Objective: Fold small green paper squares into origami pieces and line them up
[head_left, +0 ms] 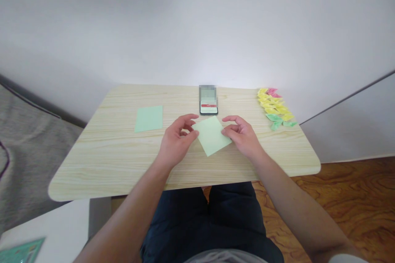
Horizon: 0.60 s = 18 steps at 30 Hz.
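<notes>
A square sheet of light green paper is held between my two hands over the middle of the table, turned at an angle. My left hand pinches its left corner between thumb and fingers. On the opposite side, my right hand grips the right edge, its thumb on top and the index finger stretched out above the sheet. The paper looks flat, with no fold that I can make out. Left of my left hand lies a stack or sheet of green square paper.
A phone with a lit, partly blurred screen lies at the table's back edge by the wall. Folded yellow, pink and green paper pieces line the right side. The pale wooden table has rounded front corners; my legs are beneath it.
</notes>
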### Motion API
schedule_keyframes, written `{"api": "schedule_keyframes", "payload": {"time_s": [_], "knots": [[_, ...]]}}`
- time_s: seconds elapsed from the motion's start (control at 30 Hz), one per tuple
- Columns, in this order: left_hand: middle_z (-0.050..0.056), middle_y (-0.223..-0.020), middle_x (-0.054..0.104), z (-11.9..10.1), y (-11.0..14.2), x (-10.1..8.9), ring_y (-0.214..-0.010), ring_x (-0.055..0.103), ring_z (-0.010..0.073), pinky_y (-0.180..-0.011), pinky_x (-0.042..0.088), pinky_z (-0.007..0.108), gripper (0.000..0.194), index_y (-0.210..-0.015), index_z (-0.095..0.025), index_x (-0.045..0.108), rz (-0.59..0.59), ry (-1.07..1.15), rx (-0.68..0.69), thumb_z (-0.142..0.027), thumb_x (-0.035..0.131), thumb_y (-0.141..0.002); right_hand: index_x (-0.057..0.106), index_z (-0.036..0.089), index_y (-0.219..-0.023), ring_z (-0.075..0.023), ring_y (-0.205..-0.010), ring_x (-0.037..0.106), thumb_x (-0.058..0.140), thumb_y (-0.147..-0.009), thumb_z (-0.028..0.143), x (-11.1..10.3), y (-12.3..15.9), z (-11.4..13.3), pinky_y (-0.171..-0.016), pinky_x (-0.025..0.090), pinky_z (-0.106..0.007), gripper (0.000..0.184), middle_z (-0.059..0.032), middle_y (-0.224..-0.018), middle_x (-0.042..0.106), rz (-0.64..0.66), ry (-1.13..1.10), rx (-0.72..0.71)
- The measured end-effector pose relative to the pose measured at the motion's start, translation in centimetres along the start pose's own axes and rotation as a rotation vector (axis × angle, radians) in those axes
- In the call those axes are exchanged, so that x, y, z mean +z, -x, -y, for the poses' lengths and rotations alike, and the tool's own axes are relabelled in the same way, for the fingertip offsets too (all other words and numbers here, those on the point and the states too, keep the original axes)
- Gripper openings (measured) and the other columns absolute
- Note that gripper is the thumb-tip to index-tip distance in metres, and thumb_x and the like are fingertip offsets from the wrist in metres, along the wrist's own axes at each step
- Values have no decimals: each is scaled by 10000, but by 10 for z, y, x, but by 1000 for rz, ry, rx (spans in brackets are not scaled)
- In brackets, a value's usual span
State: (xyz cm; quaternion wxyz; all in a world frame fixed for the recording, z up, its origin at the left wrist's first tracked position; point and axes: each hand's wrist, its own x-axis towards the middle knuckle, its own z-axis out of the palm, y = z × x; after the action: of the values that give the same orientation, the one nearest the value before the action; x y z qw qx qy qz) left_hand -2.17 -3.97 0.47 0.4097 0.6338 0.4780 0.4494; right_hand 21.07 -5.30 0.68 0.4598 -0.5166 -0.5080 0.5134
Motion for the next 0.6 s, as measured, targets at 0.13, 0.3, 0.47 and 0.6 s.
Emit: {"api": "schedule_keyframes", "payload": {"time_s": [0.13, 0.3, 0.47, 0.6], "knots": [[44, -1268, 622, -7, 11, -1, -1215, 551, 250, -1096, 423, 462, 387, -1100, -288, 736, 5, -329, 305, -96, 626, -782, 661, 249, -985, -118, -506, 468, 731, -762, 251, -2, 0, -2, -494, 343, -250, 234, 58, -609, 624, -61, -5, 47], [44, -1157, 673, -7, 21, 6, -1123, 586, 250, -1042, 455, 465, 273, -1007, -300, 776, 111, -448, 417, -137, 680, -809, 679, 233, -850, -163, -597, 594, 766, -717, 261, -2, 1, -4, -508, 499, -289, 161, 12, -712, 681, -66, -52, 168], [45, -993, 738, -2, 23, 9, -992, 639, 230, -941, 499, 429, 114, -947, -261, 768, 89, -431, 354, -251, 667, -897, 699, 221, -849, -177, -592, 619, 724, -814, 349, -8, 8, -2, -532, 508, -316, 135, -10, -721, 692, -14, 99, 167], [43, -934, 760, 4, 31, 11, -937, 671, 229, -888, 523, 419, 115, -942, -247, 764, 83, -436, 238, -300, 672, -897, 753, 238, -912, -213, -846, 657, 667, -907, 428, -21, 22, 4, -747, 518, -355, 208, -47, -910, 731, -17, 451, -115]]}}
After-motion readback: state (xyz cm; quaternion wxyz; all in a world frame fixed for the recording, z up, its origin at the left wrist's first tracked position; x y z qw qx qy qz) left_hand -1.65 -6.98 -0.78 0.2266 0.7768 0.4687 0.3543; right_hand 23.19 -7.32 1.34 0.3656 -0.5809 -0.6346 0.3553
